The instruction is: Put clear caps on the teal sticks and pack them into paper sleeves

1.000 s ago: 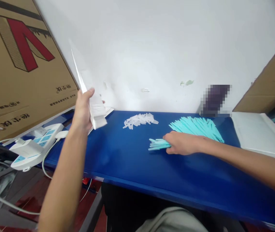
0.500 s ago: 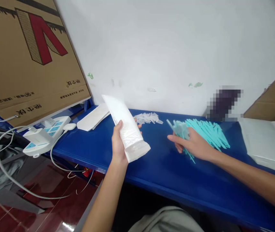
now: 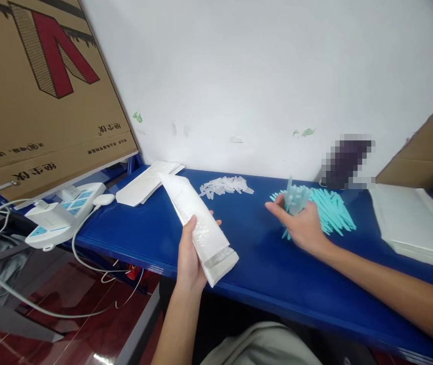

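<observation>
My left hand (image 3: 190,253) grips a long white plastic pouch (image 3: 197,228), its open end toward me, slanted over the blue table (image 3: 262,274). My right hand (image 3: 300,225) is closed around a bunch of turquoise sticks (image 3: 294,198), lifted upright above the table. Behind it lies a fanned pile of the same turquoise sticks (image 3: 332,208). A small heap of clear plastic caps (image 3: 224,186) sits near the wall, between my two hands.
A stack of flat white pouches (image 3: 146,182) lies at the table's left end. A white power strip (image 3: 59,215) with cables sits further left under a leaning cardboard box (image 3: 41,91). White sheets (image 3: 414,223) lie at right.
My left hand brought the pouch down from beside the box to the table's front. My right hand gathered a bunch of sticks off the table and raised it upright.
</observation>
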Demonstrator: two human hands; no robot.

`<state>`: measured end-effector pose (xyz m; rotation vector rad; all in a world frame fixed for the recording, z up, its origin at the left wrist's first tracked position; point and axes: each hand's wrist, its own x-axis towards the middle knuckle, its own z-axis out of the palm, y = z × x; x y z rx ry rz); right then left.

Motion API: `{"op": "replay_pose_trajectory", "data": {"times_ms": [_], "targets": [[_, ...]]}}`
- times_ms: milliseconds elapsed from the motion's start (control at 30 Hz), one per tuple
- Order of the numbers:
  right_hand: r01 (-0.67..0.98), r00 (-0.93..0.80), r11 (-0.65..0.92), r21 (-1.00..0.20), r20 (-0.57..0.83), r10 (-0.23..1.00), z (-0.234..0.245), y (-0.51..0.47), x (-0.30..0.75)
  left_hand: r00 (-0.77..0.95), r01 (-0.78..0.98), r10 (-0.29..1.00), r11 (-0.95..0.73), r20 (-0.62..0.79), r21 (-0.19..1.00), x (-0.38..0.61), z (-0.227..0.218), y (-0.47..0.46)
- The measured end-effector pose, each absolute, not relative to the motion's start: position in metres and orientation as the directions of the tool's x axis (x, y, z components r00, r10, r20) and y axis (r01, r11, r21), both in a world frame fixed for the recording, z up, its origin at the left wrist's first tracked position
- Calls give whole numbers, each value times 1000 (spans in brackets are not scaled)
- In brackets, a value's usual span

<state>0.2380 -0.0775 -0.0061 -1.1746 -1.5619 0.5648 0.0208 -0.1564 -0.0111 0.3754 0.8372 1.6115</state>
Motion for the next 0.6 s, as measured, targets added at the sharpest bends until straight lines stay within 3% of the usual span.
{"op": "replay_pose_trajectory", "data": {"times_ms": [133,333,600], "targets": [[353,-98,380,-855,370,924,-14,-78,244,-240,-706,947,-20,-212,708,21,-10,-156],[120,-18,354,-927,355,935,-8,-74,250,-250,-720,942,-26,-225,694,20,-9,-155],[338,-327,281,-898,168,930,-11,-85,259,-188,-756,946,33,-265,654,20,-7,-154]]}}
